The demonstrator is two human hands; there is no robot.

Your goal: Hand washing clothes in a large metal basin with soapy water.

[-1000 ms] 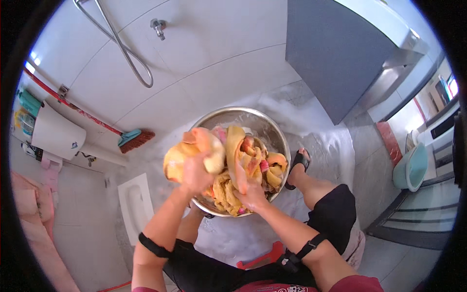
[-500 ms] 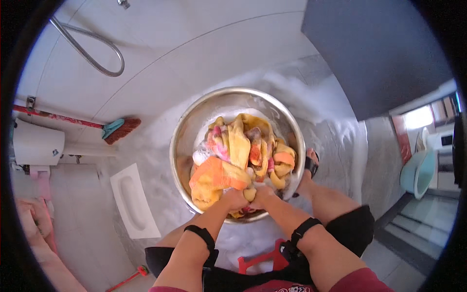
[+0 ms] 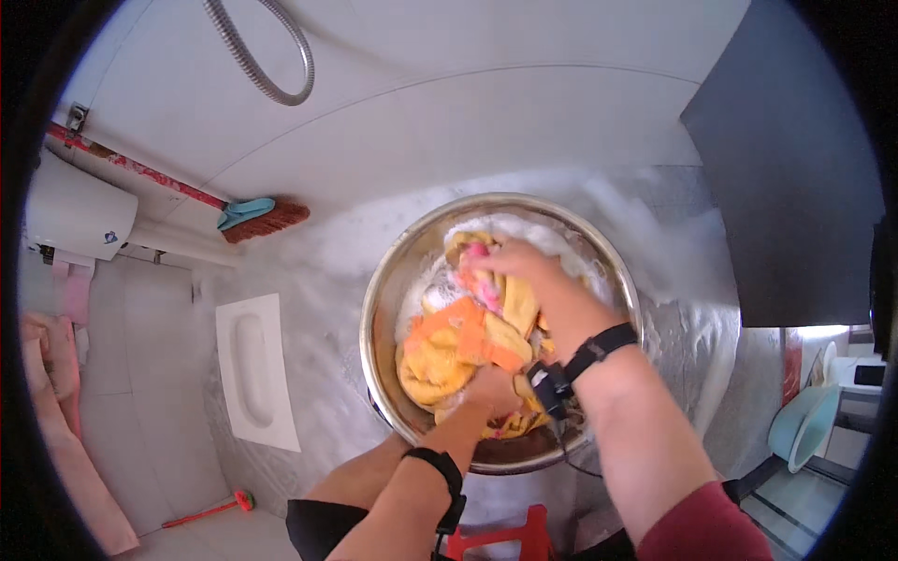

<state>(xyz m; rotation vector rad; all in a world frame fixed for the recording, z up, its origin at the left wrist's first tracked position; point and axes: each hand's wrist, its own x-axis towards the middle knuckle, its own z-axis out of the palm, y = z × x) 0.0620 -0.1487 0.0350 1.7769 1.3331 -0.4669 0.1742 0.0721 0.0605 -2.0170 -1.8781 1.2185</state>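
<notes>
A wet yellow cloth (image 3: pixel 438 371) with orange and pink patches lies bunched in a wide metal basin (image 3: pixel 378 309) with white suds. Whether it is a towel or a garment I cannot tell. My left hand (image 3: pixel 488 393) is closed on the cloth on the basin's near side, its fingertips partly buried in the folds. Farther away, my right hand (image 3: pixel 528 266) grips the pink-patterned part of the cloth, fingers curled over it. A black strap with a small dark box sits on my right wrist; another strap circles my left forearm.
Suds and water cover the grey floor around the basin. A squat toilet (image 3: pixel 253 374) lies to the left, with a broom (image 3: pixel 257 220) hung on the wall beyond it. A red stool (image 3: pixel 505 538) stands close to me. A dark panel (image 3: pixel 795 187) rises at the right.
My right hand has left the near side by my left hand and reached to the far part of the cloth. The view has shifted, so the basin appears farther right.
</notes>
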